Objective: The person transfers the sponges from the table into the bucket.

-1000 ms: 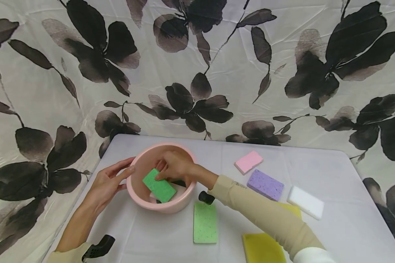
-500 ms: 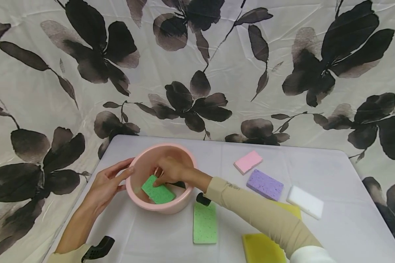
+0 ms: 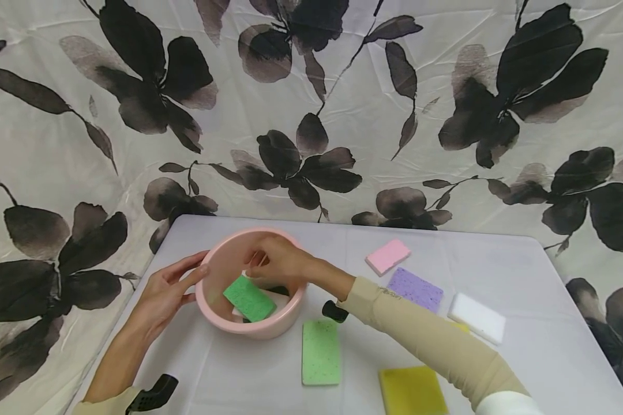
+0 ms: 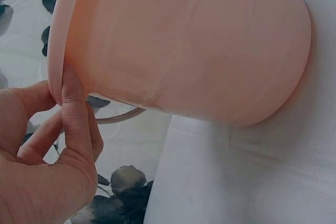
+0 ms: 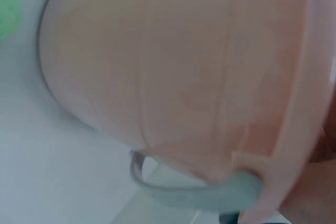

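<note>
A pink bucket [image 3: 267, 331] stands at the left of the table in the head view. My left hand [image 3: 162, 300] pinches its rim between thumb and fingers, as the left wrist view of the bucket [image 4: 184, 40] also shows. Inside the bucket lies a green sponge [image 3: 250, 298], tilted over a pale piece [image 3: 277, 298] and something dark. My right hand [image 3: 277, 259] reaches into the bucket with curled fingers, just above the green sponge. A small white bit shows at its fingertips; whether it holds this is unclear. In the right wrist view, the bucket wall hides most of the hand.
Right of the bucket lie a light green sponge [image 3: 321, 353], a pink sponge [image 3: 388, 257], a purple sponge [image 3: 416, 289], a white sponge [image 3: 476, 318] and a yellow sponge [image 3: 414, 391]. The right sleeve [image 3: 426, 334] partly covers another yellow piece. The bucket's handle [image 5: 194, 195] hangs outside.
My right hand pressed the green sponge down into the bucket, then came off it, rising slightly up and right. The green sponge stays inside. My left hand keeps its grip on the rim.
</note>
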Motion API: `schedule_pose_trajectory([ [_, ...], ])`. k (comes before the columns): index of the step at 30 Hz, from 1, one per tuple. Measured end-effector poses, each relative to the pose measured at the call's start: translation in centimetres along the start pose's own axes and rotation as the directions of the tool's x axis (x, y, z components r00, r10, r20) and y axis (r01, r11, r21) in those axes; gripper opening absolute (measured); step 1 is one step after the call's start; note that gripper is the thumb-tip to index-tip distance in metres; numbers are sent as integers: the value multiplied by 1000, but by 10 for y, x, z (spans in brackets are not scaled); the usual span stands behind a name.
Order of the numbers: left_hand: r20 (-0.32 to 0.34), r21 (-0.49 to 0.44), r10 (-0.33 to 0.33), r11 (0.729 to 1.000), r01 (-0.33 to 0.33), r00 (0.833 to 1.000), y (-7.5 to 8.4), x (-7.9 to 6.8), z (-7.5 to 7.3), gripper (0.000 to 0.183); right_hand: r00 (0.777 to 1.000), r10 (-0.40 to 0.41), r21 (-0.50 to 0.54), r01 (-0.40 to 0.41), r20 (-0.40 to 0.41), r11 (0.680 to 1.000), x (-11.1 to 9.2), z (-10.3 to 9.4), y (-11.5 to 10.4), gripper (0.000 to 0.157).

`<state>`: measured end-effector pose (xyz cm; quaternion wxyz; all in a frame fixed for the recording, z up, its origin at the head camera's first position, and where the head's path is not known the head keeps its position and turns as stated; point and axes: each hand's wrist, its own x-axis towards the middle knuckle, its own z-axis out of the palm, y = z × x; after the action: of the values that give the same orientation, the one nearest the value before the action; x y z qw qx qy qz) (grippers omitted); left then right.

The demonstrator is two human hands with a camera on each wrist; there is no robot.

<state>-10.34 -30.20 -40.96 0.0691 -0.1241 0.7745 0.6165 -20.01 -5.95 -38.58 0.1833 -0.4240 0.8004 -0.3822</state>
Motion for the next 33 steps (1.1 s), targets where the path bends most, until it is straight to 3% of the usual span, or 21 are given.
schedule_pose_trajectory([
  [17,-5,17,6,1000,-6,1000,0,-2,1,74,988,13,51,-5,-155,999,-35,-22,0,20],
  [33,1,8,32,999,-32,999,-1,1,-1,73,946,-10,97,44,-323,994,-71,-36,13,21],
])
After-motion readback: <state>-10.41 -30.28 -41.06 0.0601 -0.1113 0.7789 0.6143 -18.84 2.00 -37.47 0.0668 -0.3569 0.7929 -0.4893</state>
